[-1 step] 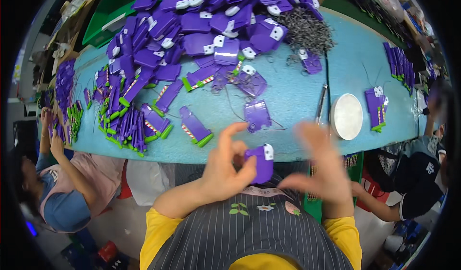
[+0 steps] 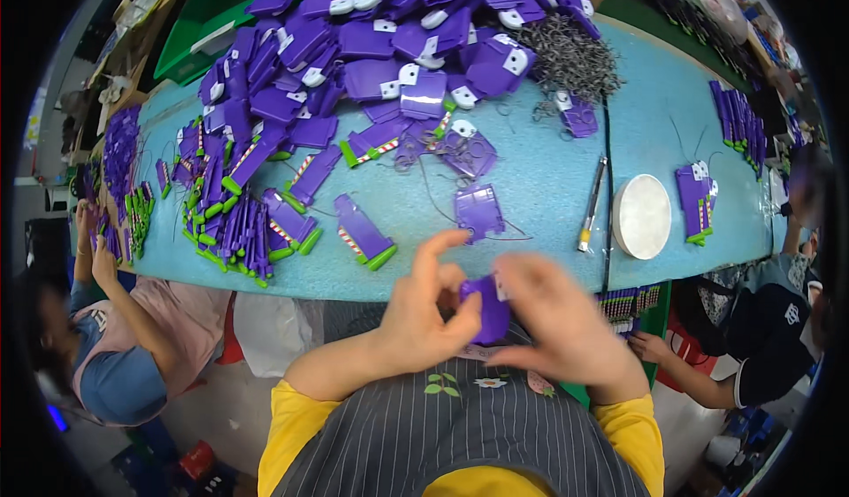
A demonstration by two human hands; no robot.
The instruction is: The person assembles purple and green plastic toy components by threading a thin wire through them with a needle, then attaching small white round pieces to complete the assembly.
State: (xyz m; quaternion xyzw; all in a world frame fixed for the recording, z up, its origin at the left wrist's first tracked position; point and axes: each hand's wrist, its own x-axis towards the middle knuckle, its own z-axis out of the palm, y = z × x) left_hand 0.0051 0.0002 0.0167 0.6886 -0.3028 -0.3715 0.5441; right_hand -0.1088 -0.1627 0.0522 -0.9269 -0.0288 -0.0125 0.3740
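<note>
My left hand (image 2: 423, 311) pinches a small purple plastic housing (image 2: 489, 311) by its left edge, above my lap. My right hand (image 2: 559, 320) is at the housing's right side. Its fingers, blurred, cover the white upper corner, while its thumb is spread away below. On the table just beyond lies another purple shell (image 2: 478, 211) with a thin dark wire beside it. To the left of that is a long purple piece with a green end and a striped strip (image 2: 361, 232).
A big heap of purple housings (image 2: 371, 55) fills the far side, beside a pile of small dark metal springs (image 2: 570, 59). Purple-green parts (image 2: 234, 223) crowd the left. A white round dish (image 2: 640, 217) and a pen-like tool (image 2: 592, 205) are at right. Co-workers sit on both sides.
My right hand has come in from the right and down onto the housing, its fingers now over the white corner. The pen-like tool shows fully. My left hand keeps its hold.
</note>
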